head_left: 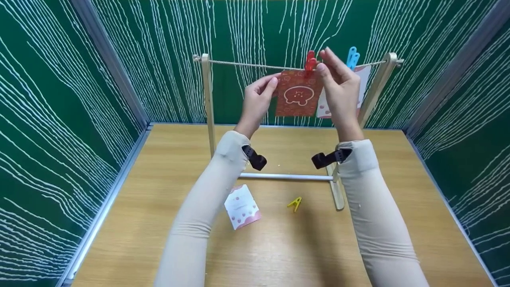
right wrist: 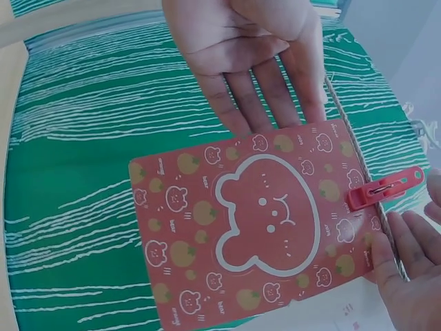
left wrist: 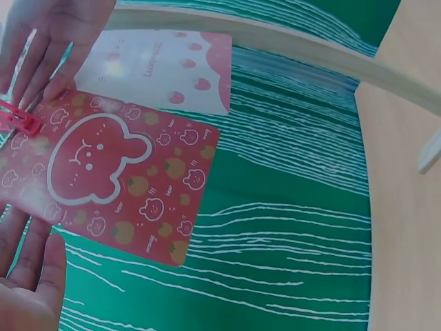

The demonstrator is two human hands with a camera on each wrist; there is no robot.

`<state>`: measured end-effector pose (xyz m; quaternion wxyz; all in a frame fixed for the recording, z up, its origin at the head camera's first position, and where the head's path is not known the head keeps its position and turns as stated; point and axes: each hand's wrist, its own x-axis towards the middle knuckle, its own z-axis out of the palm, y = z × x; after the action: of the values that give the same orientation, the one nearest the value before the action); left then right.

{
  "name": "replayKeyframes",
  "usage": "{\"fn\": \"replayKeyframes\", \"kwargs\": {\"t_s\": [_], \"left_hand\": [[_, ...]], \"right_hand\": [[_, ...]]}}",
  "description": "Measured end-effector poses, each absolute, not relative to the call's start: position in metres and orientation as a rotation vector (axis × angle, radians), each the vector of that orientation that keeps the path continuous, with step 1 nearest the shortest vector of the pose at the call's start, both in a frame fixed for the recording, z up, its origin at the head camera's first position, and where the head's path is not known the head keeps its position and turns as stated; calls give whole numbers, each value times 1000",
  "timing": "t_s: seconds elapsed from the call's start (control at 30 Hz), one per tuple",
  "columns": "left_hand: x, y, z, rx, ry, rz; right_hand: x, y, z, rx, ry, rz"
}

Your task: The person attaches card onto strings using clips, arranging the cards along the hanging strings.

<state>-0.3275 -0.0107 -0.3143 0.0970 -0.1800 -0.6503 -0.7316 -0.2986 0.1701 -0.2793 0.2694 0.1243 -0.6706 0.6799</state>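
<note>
A red bear-print card (head_left: pixel 299 95) hangs from the rope (head_left: pixel 255 65), with a red clothespin (head_left: pixel 310 63) biting its upper edge. At the card's left edge is my left hand (head_left: pixel 257 95), its fingers reaching behind the card and the thumb right at the edge. Those fingers (right wrist: pixel 258 96) look fairly straight in the right wrist view. My right hand (head_left: pixel 342 89) is just right of the clothespin, thumb and forefinger apart. In the right wrist view its thumb (right wrist: pixel 386 262) lies close to the card's corner by the rope.
A white strawberry card (head_left: pixel 362 83) hangs behind my right hand under a blue clothespin (head_left: pixel 352 59). Wooden posts (head_left: pixel 208 99) carry the rope; a white bar (head_left: pixel 287 176) joins their base. On the table (head_left: pixel 271 255) lie another strawberry card (head_left: pixel 242 207) and a yellow clothespin (head_left: pixel 295 203).
</note>
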Motion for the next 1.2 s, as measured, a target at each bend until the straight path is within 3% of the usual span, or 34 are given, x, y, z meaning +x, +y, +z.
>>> {"fn": "replayKeyframes", "kwargs": {"t_s": [0.43,1.2], "left_hand": [[-324,-30,-321,-532,-1963,-2149],[-324,-70,-396,-393,-2169,-2131]], "right_hand": [[-289,187,-297,360,-1653,2004],[-276,189,-366,188,-1830,2000]]}}
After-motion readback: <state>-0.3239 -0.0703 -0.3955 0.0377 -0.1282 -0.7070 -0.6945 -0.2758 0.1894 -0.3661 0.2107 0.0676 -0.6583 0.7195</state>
